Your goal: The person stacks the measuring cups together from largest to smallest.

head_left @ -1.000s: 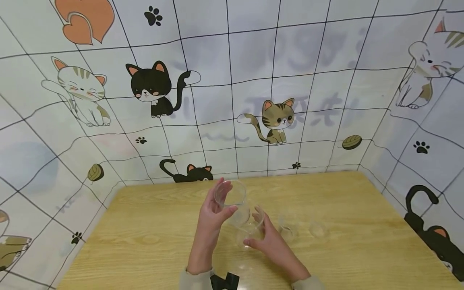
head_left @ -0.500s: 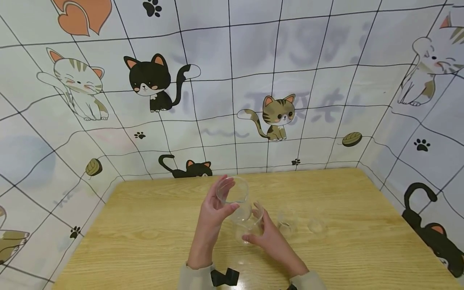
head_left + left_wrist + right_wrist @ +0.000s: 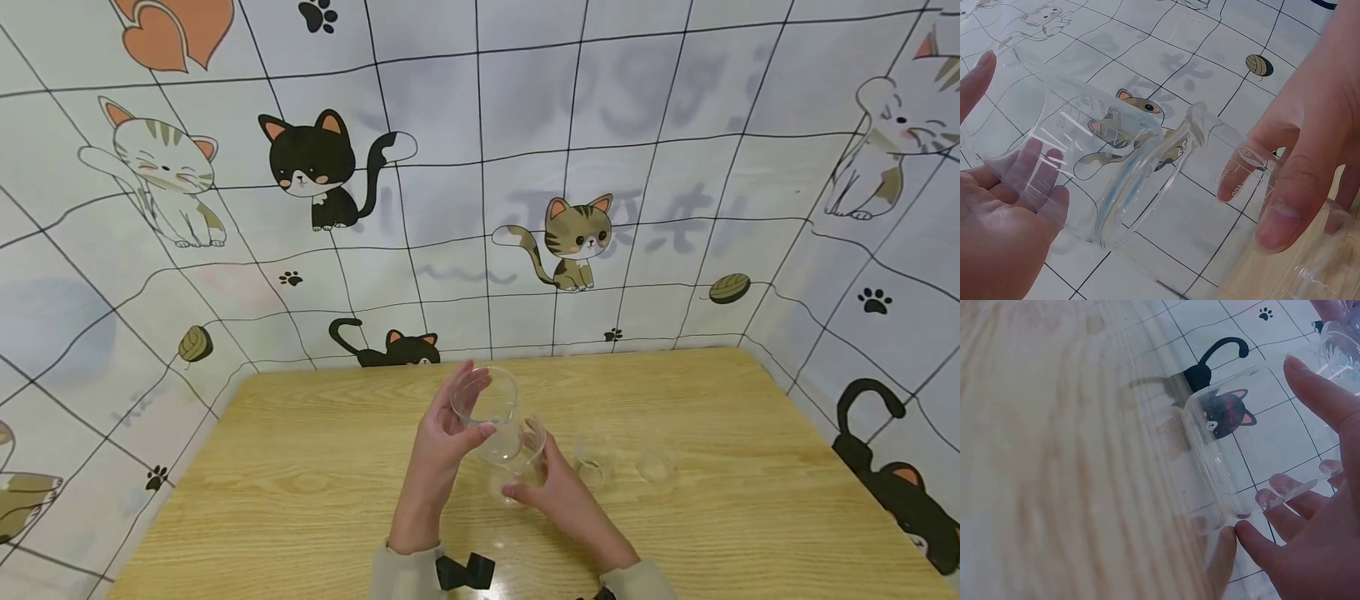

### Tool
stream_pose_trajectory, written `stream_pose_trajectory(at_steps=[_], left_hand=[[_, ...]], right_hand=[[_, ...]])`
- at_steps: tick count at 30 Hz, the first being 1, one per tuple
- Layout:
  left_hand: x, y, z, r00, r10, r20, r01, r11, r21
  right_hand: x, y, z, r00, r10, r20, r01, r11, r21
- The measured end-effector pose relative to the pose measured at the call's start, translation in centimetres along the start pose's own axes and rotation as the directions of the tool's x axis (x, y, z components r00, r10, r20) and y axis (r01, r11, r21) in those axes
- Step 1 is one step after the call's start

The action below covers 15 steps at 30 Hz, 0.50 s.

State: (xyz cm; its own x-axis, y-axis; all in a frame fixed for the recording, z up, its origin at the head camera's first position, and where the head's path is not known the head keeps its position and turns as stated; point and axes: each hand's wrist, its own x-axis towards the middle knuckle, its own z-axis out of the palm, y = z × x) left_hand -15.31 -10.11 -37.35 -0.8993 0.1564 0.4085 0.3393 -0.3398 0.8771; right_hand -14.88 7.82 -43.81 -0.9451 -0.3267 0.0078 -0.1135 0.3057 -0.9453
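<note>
My left hand (image 3: 442,437) grips a clear glass beaker (image 3: 483,396), thumb on the near side and fingers round the far side. The beaker is tilted, its mouth toward a second clear beaker (image 3: 517,479) below and to the right. My right hand (image 3: 558,492) holds this second beaker between thumb and spread fingers. In the left wrist view the first beaker's rim (image 3: 1129,194) lies right at the second one's mouth, and white graduation marks show on both. The right wrist view shows the second beaker's rounded base (image 3: 1204,462) close over the wooden table. Whether liquid runs between them, I cannot tell.
To the right of my right hand stands a small clear glass vessel (image 3: 591,473), with another faint transparent one (image 3: 656,467) farther right. The wooden table (image 3: 300,483) ends at a wall covering (image 3: 442,275) printed with cats and grid lines.
The head view has tilted down slightly since the first frame. The left hand's beaker has shifted a little to the right over the second one; both hands keep their grip.
</note>
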Motion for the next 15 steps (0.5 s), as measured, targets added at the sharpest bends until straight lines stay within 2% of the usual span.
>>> stream_pose_trajectory(at_steps=[11,15], left_hand=[[0.14,-0.27,0.10,0.999,0.040,0.005,-0.040,0.999,-0.025],[0.15,-0.29,0.15,0.999,0.033,0.015,-0.032,0.999,-0.039]], right_hand=[[-0.09,-0.09,-0.04,1.000,0.013,0.016,-0.013,1.000,0.002],[-0.14,-0.15,-0.07,1.000,0.016,0.016,-0.016,1.000,0.000]])
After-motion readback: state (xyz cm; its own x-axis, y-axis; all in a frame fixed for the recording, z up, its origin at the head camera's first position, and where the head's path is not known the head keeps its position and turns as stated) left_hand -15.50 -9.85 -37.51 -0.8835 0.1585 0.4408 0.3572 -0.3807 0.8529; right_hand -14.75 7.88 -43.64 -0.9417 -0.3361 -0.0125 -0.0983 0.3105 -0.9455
